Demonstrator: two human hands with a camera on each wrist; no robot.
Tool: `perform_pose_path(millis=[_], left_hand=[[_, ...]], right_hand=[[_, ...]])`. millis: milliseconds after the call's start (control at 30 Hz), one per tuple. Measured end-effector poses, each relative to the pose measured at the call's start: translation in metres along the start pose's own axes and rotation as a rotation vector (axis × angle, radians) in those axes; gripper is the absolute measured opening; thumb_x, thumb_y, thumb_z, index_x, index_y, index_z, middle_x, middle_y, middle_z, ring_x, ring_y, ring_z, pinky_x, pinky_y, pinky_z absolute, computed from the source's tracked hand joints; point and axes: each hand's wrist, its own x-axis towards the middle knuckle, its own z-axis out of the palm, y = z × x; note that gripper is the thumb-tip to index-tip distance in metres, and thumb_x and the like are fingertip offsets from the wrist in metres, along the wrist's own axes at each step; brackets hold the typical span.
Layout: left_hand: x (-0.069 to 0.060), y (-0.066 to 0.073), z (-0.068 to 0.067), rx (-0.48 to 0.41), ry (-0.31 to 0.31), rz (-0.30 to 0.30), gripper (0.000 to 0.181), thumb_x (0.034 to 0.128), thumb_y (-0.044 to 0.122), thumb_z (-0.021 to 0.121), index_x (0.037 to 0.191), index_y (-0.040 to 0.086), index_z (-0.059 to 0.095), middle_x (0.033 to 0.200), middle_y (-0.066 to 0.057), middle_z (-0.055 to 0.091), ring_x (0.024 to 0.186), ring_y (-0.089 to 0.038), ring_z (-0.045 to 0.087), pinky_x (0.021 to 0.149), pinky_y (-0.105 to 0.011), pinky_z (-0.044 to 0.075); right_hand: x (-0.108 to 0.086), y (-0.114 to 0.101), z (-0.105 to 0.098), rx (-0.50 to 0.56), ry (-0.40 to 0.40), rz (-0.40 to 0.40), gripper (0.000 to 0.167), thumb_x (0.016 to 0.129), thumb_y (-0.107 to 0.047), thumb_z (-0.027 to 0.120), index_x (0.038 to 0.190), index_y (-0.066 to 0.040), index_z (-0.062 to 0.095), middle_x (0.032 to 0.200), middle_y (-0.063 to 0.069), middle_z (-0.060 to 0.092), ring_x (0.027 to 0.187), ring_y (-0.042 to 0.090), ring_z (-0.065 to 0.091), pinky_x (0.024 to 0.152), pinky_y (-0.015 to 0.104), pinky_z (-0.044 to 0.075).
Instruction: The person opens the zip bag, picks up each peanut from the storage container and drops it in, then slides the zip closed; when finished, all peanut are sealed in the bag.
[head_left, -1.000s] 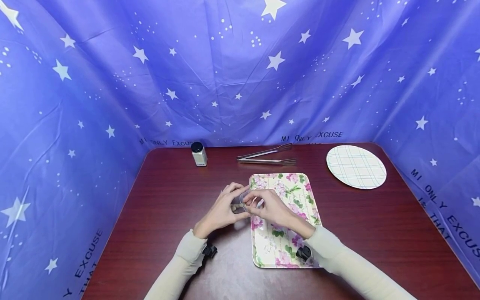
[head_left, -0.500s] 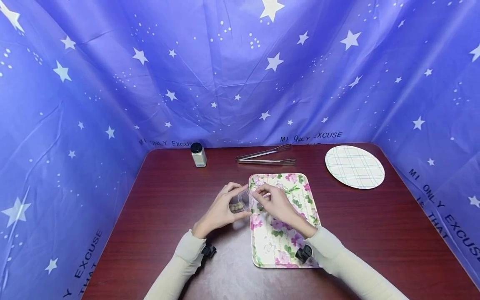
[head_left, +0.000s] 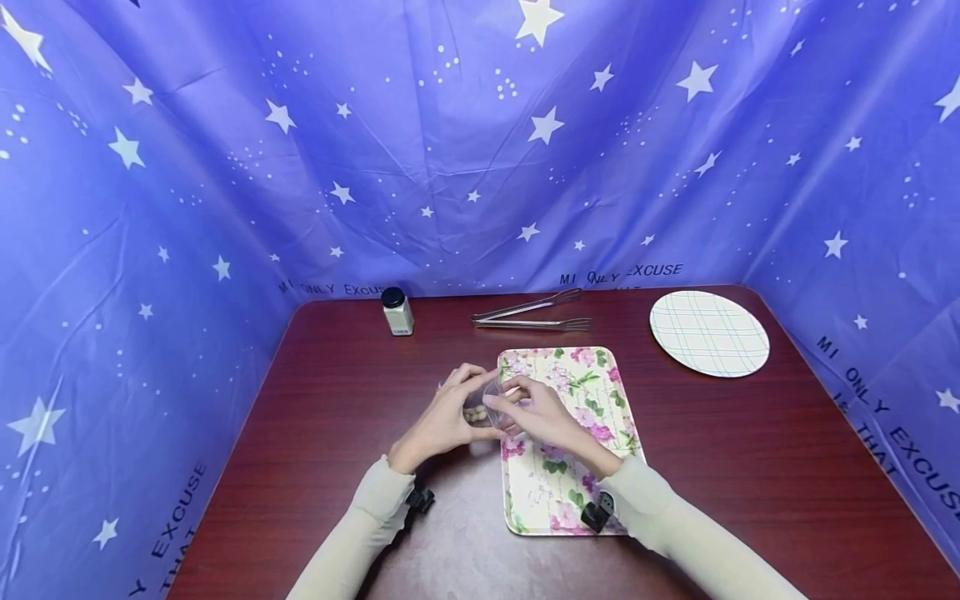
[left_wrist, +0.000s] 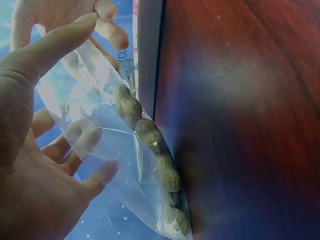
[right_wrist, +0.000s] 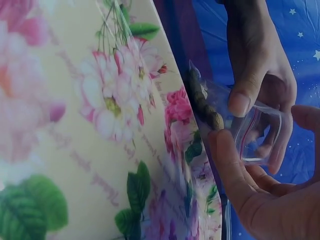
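My left hand (head_left: 446,417) holds a clear plastic zip bag (left_wrist: 107,135) between its thumb and spread fingers. Several unshelled peanuts (left_wrist: 150,135) lie in a row along the bag's lower side. The bag's mouth, with a red zip line, stands open in the right wrist view. There my right hand (right_wrist: 265,200) is at that mouth, thumb and fingers apart around it, with no peanut visible between them. In the head view the right hand (head_left: 542,414) hovers over the left edge of a floral tray (head_left: 555,492), fingertips against the bag's rim.
On the dark red wooden table (head_left: 337,358) stands a black-capped seasoning jar (head_left: 398,313) at the back left. Metal tongs (head_left: 528,317) lie behind the tray. A white checked plate (head_left: 708,333) is at the back right. Star-patterned curtains (head_left: 420,150) enclose the table.
My right fingers were at the bag's mouth, drew back to the right over the tray half a second ago, and are at the mouth again. The left hand has stayed about still.
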Motion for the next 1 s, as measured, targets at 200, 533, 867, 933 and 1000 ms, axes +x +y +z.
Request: perform_pose_path(millis=[200, 533, 867, 933, 1000], left_hand=[[0.001, 0.0, 0.001, -0.003, -0.06, -0.02, 0.108, 0.0657, 0.042, 0.099, 0.156, 0.013, 0.048, 0.144, -0.006, 0.052, 0.135, -0.026, 0.05, 0.114, -0.052, 0.045], [0.009, -0.015, -0.012, -0.071, -0.119, -0.025, 0.087, 0.0858, 0.043, 0.085, 0.158, 0.013, 0.046, 0.146, -0.008, 0.056, 0.137, -0.027, 0.055, 0.117, -0.05, 0.045], [0.015, -0.035, -0.02, -0.024, -0.142, 0.014, 0.031, 0.1069, 0.02, 0.059, 0.133, 0.007, 0.07, 0.119, -0.007, 0.076, 0.107, -0.019, 0.073, 0.101, -0.038, 0.056], [0.013, -0.037, -0.02, -0.025, -0.151, 0.014, 0.028, 0.106, 0.019, 0.061, 0.129, 0.008, 0.073, 0.112, -0.006, 0.077, 0.091, -0.014, 0.073, 0.09, -0.033, 0.059], [0.013, -0.038, -0.02, -0.025, -0.147, 0.018, 0.025, 0.1058, 0.018, 0.061, 0.124, 0.008, 0.075, 0.107, -0.005, 0.077, 0.083, -0.01, 0.07, 0.084, -0.029, 0.058]], right_hand=[[0.003, 0.0, 0.002, -0.081, 0.036, -0.032, 0.042, 0.095, -0.028, 0.074, 0.124, 0.0, 0.063, 0.107, 0.018, 0.076, 0.072, 0.024, 0.077, 0.069, 0.039, 0.064], [0.007, 0.003, 0.0, -0.063, 0.034, -0.038, 0.036, 0.092, -0.004, 0.069, 0.126, 0.006, 0.06, 0.11, 0.024, 0.072, 0.071, 0.025, 0.076, 0.067, 0.035, 0.064], [0.009, 0.005, -0.006, -0.06, 0.017, -0.068, 0.035, 0.093, 0.004, 0.065, 0.127, 0.005, 0.062, 0.105, 0.022, 0.072, 0.07, 0.023, 0.073, 0.066, 0.039, 0.063], [0.01, 0.004, -0.008, -0.09, 0.03, -0.075, 0.033, 0.093, 0.003, 0.064, 0.126, 0.003, 0.064, 0.104, 0.02, 0.072, 0.071, 0.02, 0.071, 0.063, 0.036, 0.062], [0.011, 0.004, -0.011, -0.136, 0.052, -0.086, 0.032, 0.093, 0.001, 0.064, 0.124, 0.0, 0.067, 0.103, 0.017, 0.073, 0.071, 0.016, 0.069, 0.059, 0.033, 0.059]])
